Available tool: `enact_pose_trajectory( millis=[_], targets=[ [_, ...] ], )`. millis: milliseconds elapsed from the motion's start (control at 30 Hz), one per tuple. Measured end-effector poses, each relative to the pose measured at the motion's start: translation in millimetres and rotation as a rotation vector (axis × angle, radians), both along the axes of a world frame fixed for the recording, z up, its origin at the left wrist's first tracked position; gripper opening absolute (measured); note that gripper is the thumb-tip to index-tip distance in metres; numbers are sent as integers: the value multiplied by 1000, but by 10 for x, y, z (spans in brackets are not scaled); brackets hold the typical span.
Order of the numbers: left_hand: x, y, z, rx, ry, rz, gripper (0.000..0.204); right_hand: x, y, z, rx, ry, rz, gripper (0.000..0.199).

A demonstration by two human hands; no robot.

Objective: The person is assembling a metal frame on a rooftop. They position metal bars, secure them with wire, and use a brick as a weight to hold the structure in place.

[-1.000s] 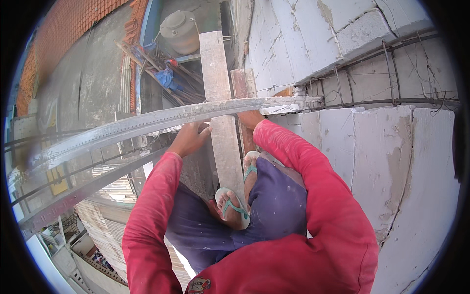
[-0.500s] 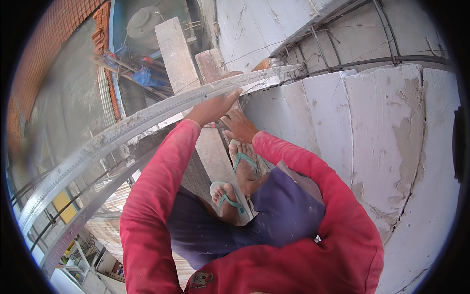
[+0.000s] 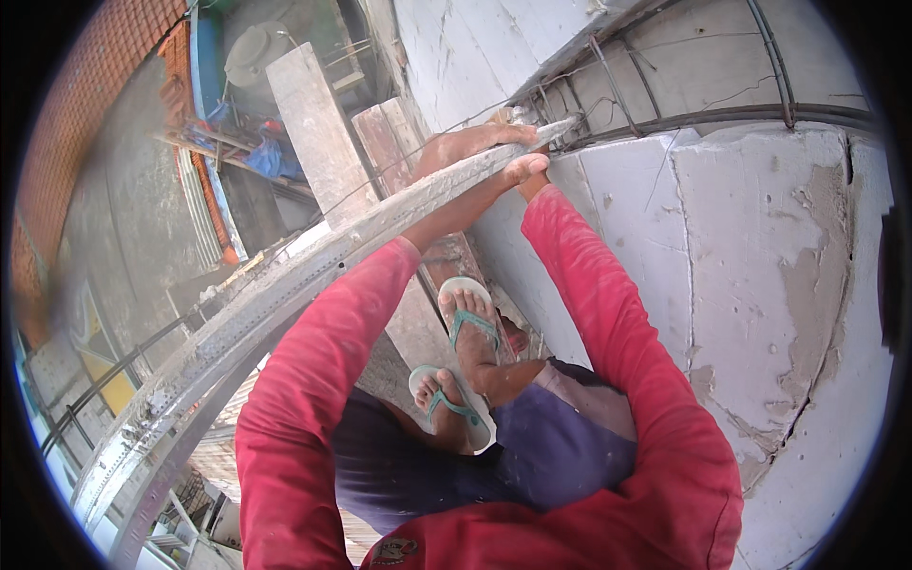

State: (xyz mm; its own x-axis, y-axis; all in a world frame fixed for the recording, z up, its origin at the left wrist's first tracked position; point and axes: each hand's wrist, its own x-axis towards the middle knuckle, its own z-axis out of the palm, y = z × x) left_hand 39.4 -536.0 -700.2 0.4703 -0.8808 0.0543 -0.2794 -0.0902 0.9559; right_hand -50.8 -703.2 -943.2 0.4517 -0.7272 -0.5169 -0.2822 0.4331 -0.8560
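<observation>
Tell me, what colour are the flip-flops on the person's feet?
The flip-flops are white with teal-green straps, seen best in the head view.

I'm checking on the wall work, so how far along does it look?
The block wall is laid and partly plastered, patches bare. Both hands, left hand and right hand, press the long metal straightedge at its top. Exposed conduit there remains uncovered.
</observation>
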Motion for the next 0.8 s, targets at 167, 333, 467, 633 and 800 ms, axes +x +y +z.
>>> enact_pose_trajectory(
  millis=[167,333,467,633,800],
  targets=[
    [-53,-26,-26,-24,-4,55,34,-54,-129,-121,31,-167,-6,26],
    [19,-37,-15,-19,-53,-5,37,-451,-121,-257,-417,-254,152,21],
    [55,45,-38,39,-46,-61,55,-435,96,500,271,-150,-165,19],
    [14,204,-542,112,-76,-54,51,-534,-16,728,452,-298,-194,17],
    [-5,-52,-698,155,-74,-27,39,-519,28,916,588,-395,-303,19]
  ],
)
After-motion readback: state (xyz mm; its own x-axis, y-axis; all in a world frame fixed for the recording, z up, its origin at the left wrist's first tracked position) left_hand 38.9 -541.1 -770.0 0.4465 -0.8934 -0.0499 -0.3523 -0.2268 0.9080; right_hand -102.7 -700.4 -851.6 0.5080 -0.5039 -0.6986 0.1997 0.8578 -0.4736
